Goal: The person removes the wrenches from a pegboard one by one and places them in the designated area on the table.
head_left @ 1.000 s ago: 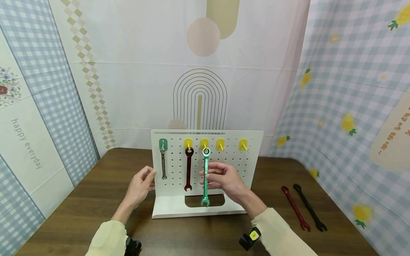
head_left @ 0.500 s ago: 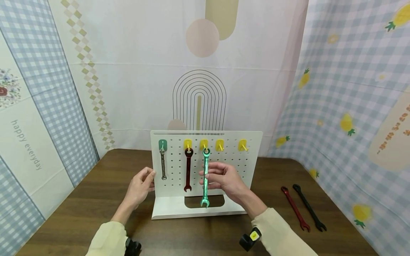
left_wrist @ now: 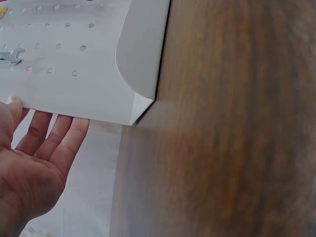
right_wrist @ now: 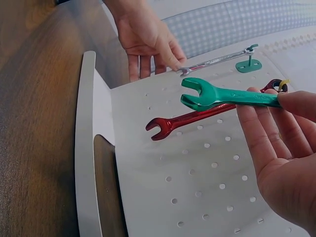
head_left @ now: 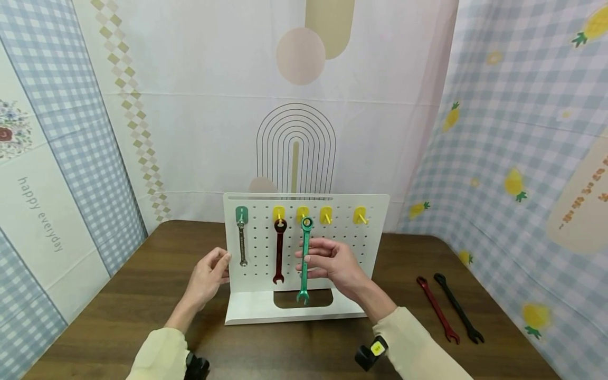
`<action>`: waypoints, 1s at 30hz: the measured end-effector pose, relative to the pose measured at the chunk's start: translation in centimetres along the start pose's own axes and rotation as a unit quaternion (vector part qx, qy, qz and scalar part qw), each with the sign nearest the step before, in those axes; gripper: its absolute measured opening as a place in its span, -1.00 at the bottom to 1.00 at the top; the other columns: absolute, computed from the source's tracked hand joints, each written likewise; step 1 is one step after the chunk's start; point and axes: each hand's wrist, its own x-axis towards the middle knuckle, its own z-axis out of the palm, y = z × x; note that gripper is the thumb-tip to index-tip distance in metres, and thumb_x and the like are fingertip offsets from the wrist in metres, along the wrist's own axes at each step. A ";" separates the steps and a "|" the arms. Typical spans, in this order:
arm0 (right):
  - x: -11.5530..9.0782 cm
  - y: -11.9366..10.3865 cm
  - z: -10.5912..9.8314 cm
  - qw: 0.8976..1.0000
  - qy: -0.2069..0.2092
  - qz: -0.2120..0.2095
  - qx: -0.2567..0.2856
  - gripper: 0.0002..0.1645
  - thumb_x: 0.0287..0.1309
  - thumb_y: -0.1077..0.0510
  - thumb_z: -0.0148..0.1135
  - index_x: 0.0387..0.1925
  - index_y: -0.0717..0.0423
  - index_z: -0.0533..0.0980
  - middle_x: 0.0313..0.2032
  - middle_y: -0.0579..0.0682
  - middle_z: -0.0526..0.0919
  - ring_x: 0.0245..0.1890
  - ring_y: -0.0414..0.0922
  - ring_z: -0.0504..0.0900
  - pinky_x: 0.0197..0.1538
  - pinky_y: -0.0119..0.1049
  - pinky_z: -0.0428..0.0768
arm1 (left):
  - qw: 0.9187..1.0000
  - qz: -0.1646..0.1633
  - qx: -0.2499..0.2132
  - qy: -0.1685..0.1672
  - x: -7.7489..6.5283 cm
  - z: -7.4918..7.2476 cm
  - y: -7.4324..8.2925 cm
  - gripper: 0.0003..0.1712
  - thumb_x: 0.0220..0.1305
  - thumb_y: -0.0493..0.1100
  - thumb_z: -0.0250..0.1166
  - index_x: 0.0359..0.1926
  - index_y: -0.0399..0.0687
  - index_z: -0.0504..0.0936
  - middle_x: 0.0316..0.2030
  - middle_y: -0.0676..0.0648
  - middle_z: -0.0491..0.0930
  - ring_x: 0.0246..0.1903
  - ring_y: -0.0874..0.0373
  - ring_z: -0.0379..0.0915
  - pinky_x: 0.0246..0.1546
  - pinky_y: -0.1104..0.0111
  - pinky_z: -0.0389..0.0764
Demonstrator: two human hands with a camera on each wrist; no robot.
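My right hand [head_left: 334, 263] pinches a green wrench [head_left: 304, 264] by its shaft, between thumb and fingers. The wrench stands nearly upright in front of the white pegboard [head_left: 256, 303], ring end up, overlapping the middle yellow hook [head_left: 302, 212] in the head view. Its open end points down, and shows large in the right wrist view [right_wrist: 207, 95]. My left hand [head_left: 207, 275] grips the pegboard's left edge, thumb at the front, the other fingertips behind the edge. On the board hang a small silver wrench [head_left: 243, 244] from a green hook [head_left: 241, 214] and a dark red wrench [head_left: 279, 253] from a yellow hook [head_left: 278, 212].
Two more yellow hooks, one right of the middle [head_left: 325, 215] and one farther right [head_left: 360, 215], carry nothing. A red wrench [head_left: 438, 310] and a black wrench [head_left: 458, 308] lie on the wooden table [head_left: 119, 295] at the right. Patterned cloth [head_left: 199, 148] hangs behind.
The green wrench has risen slightly, its ring end shifting a little up and to the right and its lower end slightly left. The left hand keeps its place on the pegboard.
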 end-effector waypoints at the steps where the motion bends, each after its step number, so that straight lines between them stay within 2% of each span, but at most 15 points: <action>1: -0.1 0.0 0.0 1.000 -0.001 -0.001 0.000 -0.44 0.38 0.36 0.30 0.32 0.53 0.41 0.13 0.41 0.69 -0.18 -0.08 0.86 -0.01 -0.07 0.83 | 1.000 0.000 0.000 0.000 0.0 0.0 0.0 -0.71 0.69 -0.05 0.08 0.02 -0.21 0.56 -0.09 -0.29 0.63 -0.19 0.02 0.64 -0.06 0.13 0.84; 10: -0.7 0.2 -0.8 1.000 -0.008 -0.005 -0.001 -0.41 0.40 0.35 0.29 0.34 0.54 0.37 0.11 0.34 0.73 -0.13 -0.03 0.86 0.00 -0.03 0.83 | 1.000 -0.002 0.000 -0.005 0.0 0.0 0.0 -0.70 0.69 -0.05 0.07 0.03 -0.21 0.56 -0.08 -0.28 0.61 -0.17 0.01 0.63 -0.05 0.14 0.83; 17: -1.2 0.7 -1.9 1.000 -0.010 0.000 -0.004 -0.37 0.40 0.36 0.29 0.38 0.55 0.32 -0.05 0.01 0.83 -0.13 -0.07 0.86 -0.01 -0.06 0.83 | 1.000 -0.002 -0.002 -0.004 0.0 -0.1 0.0 -0.70 0.69 -0.06 0.07 0.04 -0.21 0.56 -0.09 -0.29 0.63 -0.18 0.01 0.65 -0.06 0.17 0.83; 24: -1.7 1.5 -2.9 1.000 0.000 0.025 -0.013 -0.34 0.39 0.34 0.31 0.40 0.51 0.33 0.09 0.23 0.76 -0.13 -0.08 0.85 -0.03 -0.05 0.84 | 1.000 -0.006 -0.002 -0.006 -0.1 -0.1 0.0 -0.70 0.69 -0.05 0.08 0.04 -0.21 0.56 -0.09 -0.28 0.62 -0.18 0.01 0.62 -0.06 0.17 0.83; 30: -2.1 1.9 -3.4 0.999 0.008 0.041 -0.012 -0.34 0.38 0.35 0.30 0.41 0.50 0.32 0.09 0.23 0.76 -0.11 -0.05 0.85 -0.06 -0.08 0.84 | 1.000 -0.004 0.004 -0.005 -0.1 -0.1 0.0 -0.69 0.69 -0.03 0.08 0.04 -0.20 0.56 -0.06 -0.28 0.62 -0.17 0.01 0.63 -0.06 0.17 0.83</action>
